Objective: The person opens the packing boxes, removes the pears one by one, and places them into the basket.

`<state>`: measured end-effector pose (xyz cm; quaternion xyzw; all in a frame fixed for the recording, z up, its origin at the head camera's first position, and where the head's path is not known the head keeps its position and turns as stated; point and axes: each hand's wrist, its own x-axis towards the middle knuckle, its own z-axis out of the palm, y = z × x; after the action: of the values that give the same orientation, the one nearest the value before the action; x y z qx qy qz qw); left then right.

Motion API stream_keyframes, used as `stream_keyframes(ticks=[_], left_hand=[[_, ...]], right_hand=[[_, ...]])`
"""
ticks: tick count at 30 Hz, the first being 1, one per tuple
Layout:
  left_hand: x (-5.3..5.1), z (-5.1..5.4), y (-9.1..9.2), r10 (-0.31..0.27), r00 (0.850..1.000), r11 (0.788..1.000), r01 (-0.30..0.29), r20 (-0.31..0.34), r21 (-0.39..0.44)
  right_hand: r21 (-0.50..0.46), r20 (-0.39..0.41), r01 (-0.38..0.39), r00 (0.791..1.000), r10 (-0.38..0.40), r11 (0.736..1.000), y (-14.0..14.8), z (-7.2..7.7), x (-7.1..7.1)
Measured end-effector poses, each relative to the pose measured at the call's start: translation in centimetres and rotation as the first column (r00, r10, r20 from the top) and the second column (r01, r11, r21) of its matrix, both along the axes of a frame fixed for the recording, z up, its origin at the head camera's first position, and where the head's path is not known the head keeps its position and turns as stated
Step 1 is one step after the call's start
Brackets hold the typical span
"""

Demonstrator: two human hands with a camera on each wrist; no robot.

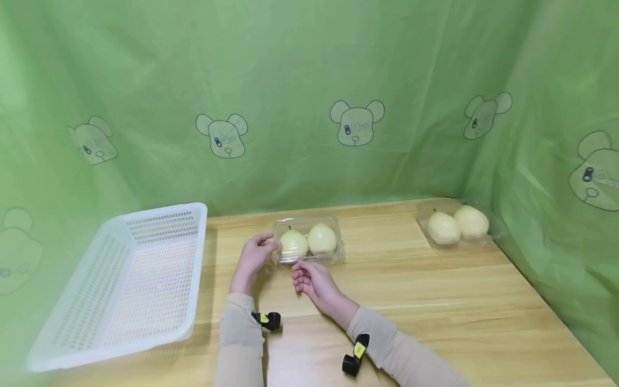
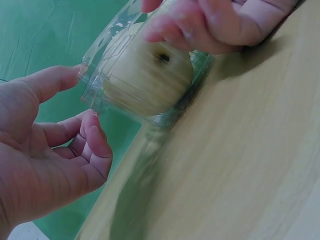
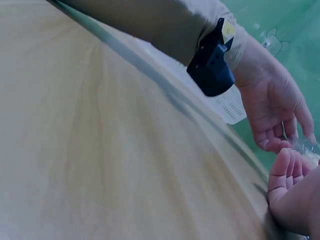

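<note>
A clear plastic clamshell box (image 1: 316, 259) with two pale yellow pears (image 1: 322, 239) inside stands toward the back of the table. At its left end my left hand (image 1: 253, 255) pinches the rim between thumb and fingers. My right hand (image 1: 316, 285) is at the front edge, its fingers curled and the tips pinching the rim. From the left wrist view, one pear (image 2: 145, 75) shows through the box wall, and the right hand (image 2: 220, 25) covers part of the box. The right wrist view catches only a corner of the box, beside both hands.
A white slotted plastic basket (image 1: 195, 279) stands on the left. Another clear box at the back right holds two pears (image 1: 444, 228). Green curtain (image 1: 290, 64) with bear faces hangs behind and at the sides of the wooden table (image 1: 411, 301).
</note>
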<state>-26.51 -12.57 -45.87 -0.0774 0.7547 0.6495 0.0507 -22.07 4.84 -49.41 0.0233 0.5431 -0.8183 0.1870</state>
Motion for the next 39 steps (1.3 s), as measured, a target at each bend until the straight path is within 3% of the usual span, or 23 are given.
stream_keyframes(ticks=[11,19,27,33,39], left_hand=[[0.0,0.2,0.4,0.039,0.999,0.999,-0.039,0.021,0.005],[0.1,0.6,0.8,0.062,0.998,0.995,-0.062,-0.003,0.079],[0.3,1.4,1.5,0.086,0.996,0.986,-0.083,-0.016,0.142],[0.3,1.7,1.6,0.106,0.993,0.988,-0.111,0.046,0.111],[0.6,1.9,1.4,0.103,0.993,0.994,-0.106,0.063,0.034]], right_hand=[[-0.016,-0.018,0.093,0.996,-0.093,0.996,-0.3,-0.7,-0.4],[-0.06,-0.064,0.188,0.979,-0.191,0.98,-0.8,-0.6,-0.2],[-0.063,-0.071,0.213,0.973,-0.218,0.975,-0.8,-0.5,-0.2],[-0.044,-0.077,0.209,0.974,-0.212,0.977,-0.6,-0.6,-0.1],[-0.038,-0.083,0.199,0.976,-0.202,0.979,-0.7,-0.6,-0.1]])
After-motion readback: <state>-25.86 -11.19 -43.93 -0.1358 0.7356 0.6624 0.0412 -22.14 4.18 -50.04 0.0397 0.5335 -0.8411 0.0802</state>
